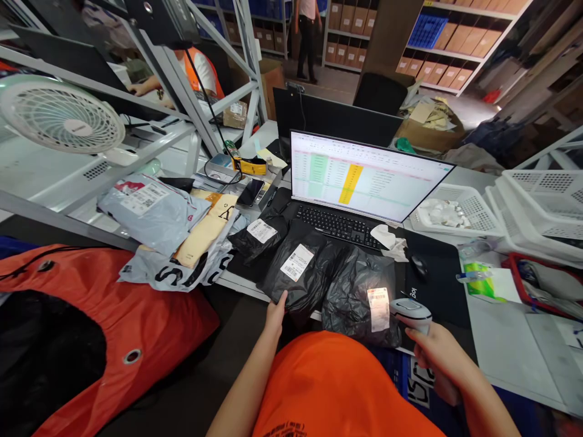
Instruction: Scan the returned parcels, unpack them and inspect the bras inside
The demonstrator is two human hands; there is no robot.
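Pinching the near edge of the flat black parcel (pixel 314 276) at lower centre, our left hand (pixel 276 314) is closed on it, thumb on top. We judge it light, soft and slick, best held by an edge; its long axis runs up-frame toward the keyboard (pixel 339 224). Our right hand (pixel 439 355) grips a scanner (pixel 410 311) aimed left.

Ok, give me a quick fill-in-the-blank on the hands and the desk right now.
1. The right hand holds a white handheld ____ beside the crumpled black plastic parcel.
2. The left hand touches the flat black plastic parcel, whose label is coloured ____.
3. At far left stands a round white electric ____ with a wire grille.
Missing words: scanner; white; fan.
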